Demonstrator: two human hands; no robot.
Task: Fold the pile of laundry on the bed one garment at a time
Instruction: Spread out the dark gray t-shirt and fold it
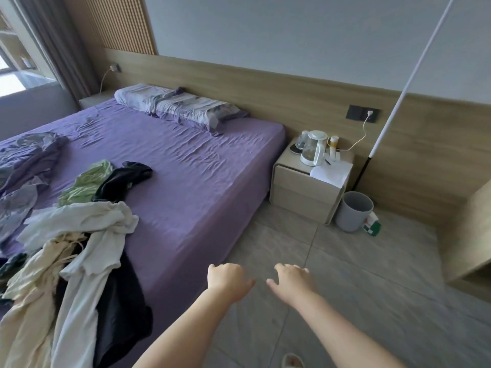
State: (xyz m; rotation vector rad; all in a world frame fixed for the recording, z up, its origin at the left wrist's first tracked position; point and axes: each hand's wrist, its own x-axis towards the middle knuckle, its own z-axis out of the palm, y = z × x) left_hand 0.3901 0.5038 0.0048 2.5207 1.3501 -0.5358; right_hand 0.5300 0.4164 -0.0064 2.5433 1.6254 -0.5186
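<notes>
I see a grey tiled floor [345, 274], a wood-panelled headboard wall [292, 88], a nightstand [303, 197] (kettle [314, 148] on top) and a grey bin [353, 211].

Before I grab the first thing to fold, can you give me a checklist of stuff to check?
1. Left hand free: ok, holds nothing.
2. Right hand free: ok, holds nothing.
3. Hands at the pile: not ok, both hover over the grey tiled floor, beside the bed.
4. Top garment easy to take: ok, the crumpled white cotton shirt lies on top.
5. Flat folding space: ok, the purple bedsheet is bare past the pile.
6. Clothes all on the bed: not ok, the black garment hangs over the edge.
</notes>
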